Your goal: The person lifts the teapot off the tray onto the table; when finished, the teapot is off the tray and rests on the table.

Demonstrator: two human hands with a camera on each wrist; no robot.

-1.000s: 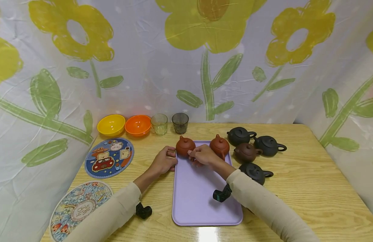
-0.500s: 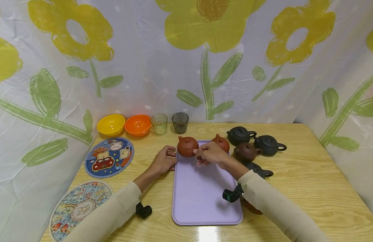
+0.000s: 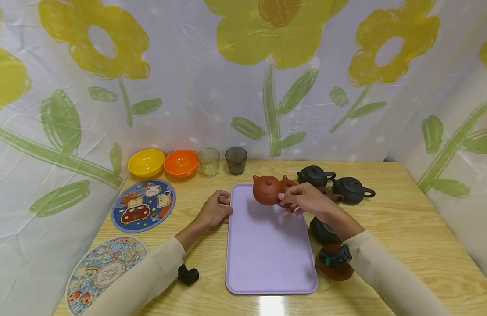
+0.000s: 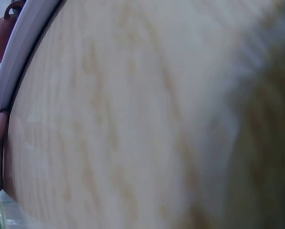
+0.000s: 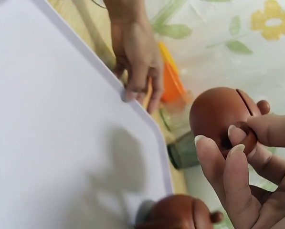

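Note:
Purple tray (image 3: pixel 267 259) lies lengthwise on the table. At its left rim my left hand (image 3: pixel 216 208) grips the edge, thumb on top and fingers outside it, as the right wrist view shows. My right hand (image 3: pixel 308 201) holds a reddish-brown clay teapot (image 3: pixel 265 191) by its loop handle, lid on, raised over the far end of the tray; its shadow falls on the tray in the right wrist view. Behind it stands a second reddish teapot (image 5: pixel 173 213) at the tray's far right corner, mostly hidden in the head view.
Right of the tray stand several teapots: black ones (image 3: pixel 352 190), a dark brown one half hidden by my right hand, and a reddish one (image 3: pixel 335 272) nearest. Bowls (image 3: pixel 146 163) and two glasses (image 3: pixel 236 160) line the back left. Two round mats (image 3: pixel 142 206) lie left.
My right hand has lifted the teapot from the tray's far left corner and carried it right, in front of the other reddish teapot. My left hand stays at the rim.

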